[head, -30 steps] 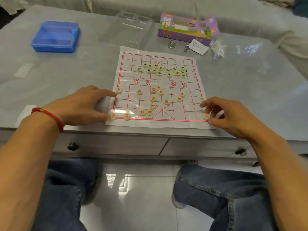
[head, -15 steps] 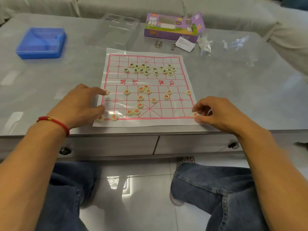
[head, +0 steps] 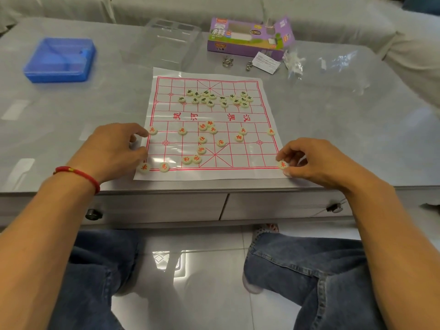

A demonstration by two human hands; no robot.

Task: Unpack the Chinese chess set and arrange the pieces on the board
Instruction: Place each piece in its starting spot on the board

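Note:
The white paper board [head: 250, 153] with its red grid lies flat on the grey table. Green-lettered pieces [head: 214, 98] are bunched on the far half. Red-lettered pieces [head: 202, 139] are spread over the near half, several of them on grid points. My left hand [head: 112, 148] rests at the board's left edge with its fingers apart. Its index fingertip touches a red soldier piece [head: 152, 131]. A red chariot [head: 144, 167] and a horse [head: 164, 166] sit by its thumb. My right hand [head: 314, 160] pinches another red chariot piece [head: 282, 165] at the near right corner.
At the far left is a blue plastic box [head: 59, 59]. Behind the board are a clear plastic tray [head: 171, 41] and the purple set box [head: 250, 36]. Two metal rings [head: 228, 61], a paper slip [head: 266, 61] and a crumpled bag [head: 294, 61] lie nearby. The table's front edge is just below the board.
The view has shifted slightly. Both hands stay at the board's near corners, and my right fingers have drawn closer around the corner chariot piece.

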